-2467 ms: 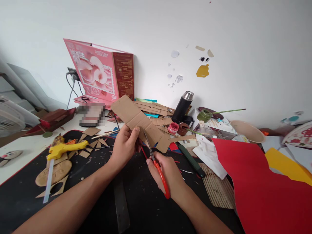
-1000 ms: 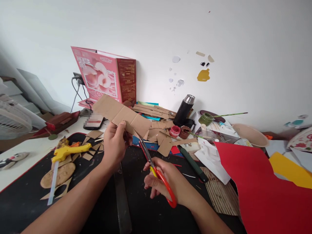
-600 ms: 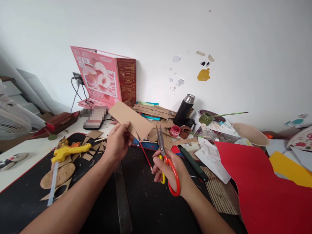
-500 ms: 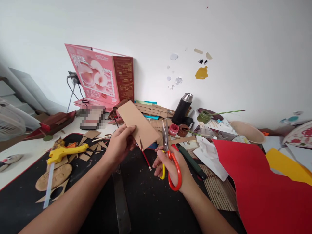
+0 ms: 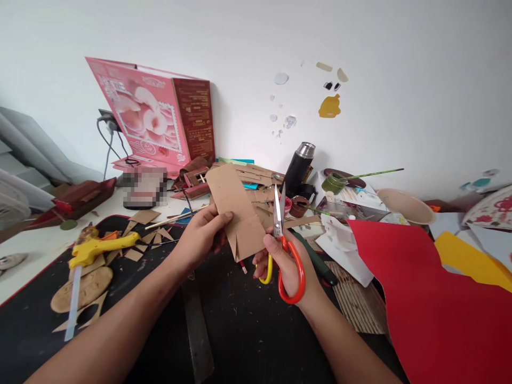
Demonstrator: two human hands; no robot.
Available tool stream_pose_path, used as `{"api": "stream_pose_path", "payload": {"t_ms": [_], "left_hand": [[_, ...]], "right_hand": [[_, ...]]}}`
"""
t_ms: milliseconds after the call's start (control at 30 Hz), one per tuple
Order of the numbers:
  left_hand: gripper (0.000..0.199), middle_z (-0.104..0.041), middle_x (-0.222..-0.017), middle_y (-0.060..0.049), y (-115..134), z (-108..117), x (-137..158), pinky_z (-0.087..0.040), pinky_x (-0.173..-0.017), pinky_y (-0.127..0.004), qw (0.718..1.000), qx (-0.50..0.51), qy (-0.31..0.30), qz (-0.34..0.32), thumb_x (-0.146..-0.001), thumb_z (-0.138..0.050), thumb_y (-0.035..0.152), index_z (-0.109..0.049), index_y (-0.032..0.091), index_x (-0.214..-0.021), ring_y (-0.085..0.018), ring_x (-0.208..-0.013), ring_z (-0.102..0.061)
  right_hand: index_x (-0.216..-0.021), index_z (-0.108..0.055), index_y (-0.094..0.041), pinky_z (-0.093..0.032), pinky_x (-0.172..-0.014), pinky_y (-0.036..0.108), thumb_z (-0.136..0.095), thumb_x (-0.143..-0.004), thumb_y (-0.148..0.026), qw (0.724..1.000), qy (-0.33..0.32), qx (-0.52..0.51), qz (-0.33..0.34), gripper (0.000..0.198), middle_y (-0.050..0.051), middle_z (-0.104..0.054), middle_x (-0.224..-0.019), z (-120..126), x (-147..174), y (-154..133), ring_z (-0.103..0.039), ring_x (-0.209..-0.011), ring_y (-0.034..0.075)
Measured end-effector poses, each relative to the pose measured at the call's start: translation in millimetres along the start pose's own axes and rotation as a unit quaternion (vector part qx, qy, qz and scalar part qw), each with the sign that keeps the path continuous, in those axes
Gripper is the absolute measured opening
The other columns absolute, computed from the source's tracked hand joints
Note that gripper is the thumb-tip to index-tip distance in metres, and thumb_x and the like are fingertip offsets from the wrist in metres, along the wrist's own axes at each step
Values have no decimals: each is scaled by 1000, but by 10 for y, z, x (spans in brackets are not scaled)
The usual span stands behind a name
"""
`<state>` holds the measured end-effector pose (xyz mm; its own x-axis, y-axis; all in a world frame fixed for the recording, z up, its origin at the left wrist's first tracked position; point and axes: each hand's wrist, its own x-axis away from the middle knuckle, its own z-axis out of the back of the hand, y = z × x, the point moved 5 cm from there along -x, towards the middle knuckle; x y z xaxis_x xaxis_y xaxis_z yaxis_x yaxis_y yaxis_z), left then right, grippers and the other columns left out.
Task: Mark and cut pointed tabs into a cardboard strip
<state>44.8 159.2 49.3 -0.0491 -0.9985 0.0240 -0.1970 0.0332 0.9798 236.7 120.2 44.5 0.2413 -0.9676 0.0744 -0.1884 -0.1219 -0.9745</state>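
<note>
My left hand [image 5: 208, 229] pinches a flat brown piece of cardboard [image 5: 237, 205] by its left edge, thumb on top. Near its lower end the cardboard has a narrow slit, and its far left corner looks rounded. In my right hand [image 5: 286, 261] is a pair of scissors [image 5: 279, 229] with one red and one yellow handle loop. Their blades point up and away, slightly parted, just right of the cardboard. Under the cardboard's lower edge, the end of a red pencil [image 5: 243, 268] shows on the black mat [image 5: 240, 330].
A metal ruler [image 5: 198, 330] lies on the mat. To the left are a yellow glue gun [image 5: 104, 244] and cardboard scraps [image 5: 134, 255]. Behind stand a black thermos [image 5: 298, 168], paint jars [image 5: 299, 207] and a pink box [image 5: 148, 117]. Red sheet [image 5: 436, 298] covers the right.
The cardboard has turned more upright and moved slightly right and nearer, its far left corner now rounded. The scissors have shifted a little right, their blades slightly wider apart.
</note>
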Motion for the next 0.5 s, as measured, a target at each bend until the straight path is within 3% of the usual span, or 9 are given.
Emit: {"api": "stream_pose_path", "payload": {"t_ms": [200, 367, 500], "left_hand": [[54, -64, -54, 4, -37, -155, 53, -27, -32, -17, 992, 21, -117, 49, -83, -84, 68, -59, 22, -95, -11, -34, -50], [51, -71, -66, -1, -39, -237, 106, -37, -34, -19, 972, -6, -223, 70, -88, -84, 66, -61, 21, -86, -12, -40, -60], [45, -70, -64, -1, -80, -235, 112, -37, -34, -19, 967, -11, -239, 85, -89, -85, 60, -65, 20, -85, -12, -41, -59]], "right_hand": [[-103, -56, -25, -60, -48, 28, -87, -86, -69, 998, 55, 22, 20, 57, -7, -64, -60, 68, 1, -7, -70, -47, 19], [-105, -59, -25, -58, -48, 28, -84, -89, -68, 996, 72, 29, 48, 52, -5, -65, -62, 100, -8, -55, -69, -49, 19], [-103, -57, -25, -57, -47, 28, -83, -89, -69, 995, 73, 45, 51, 53, -7, -62, -62, 102, -12, -51, -68, -48, 18]]}}
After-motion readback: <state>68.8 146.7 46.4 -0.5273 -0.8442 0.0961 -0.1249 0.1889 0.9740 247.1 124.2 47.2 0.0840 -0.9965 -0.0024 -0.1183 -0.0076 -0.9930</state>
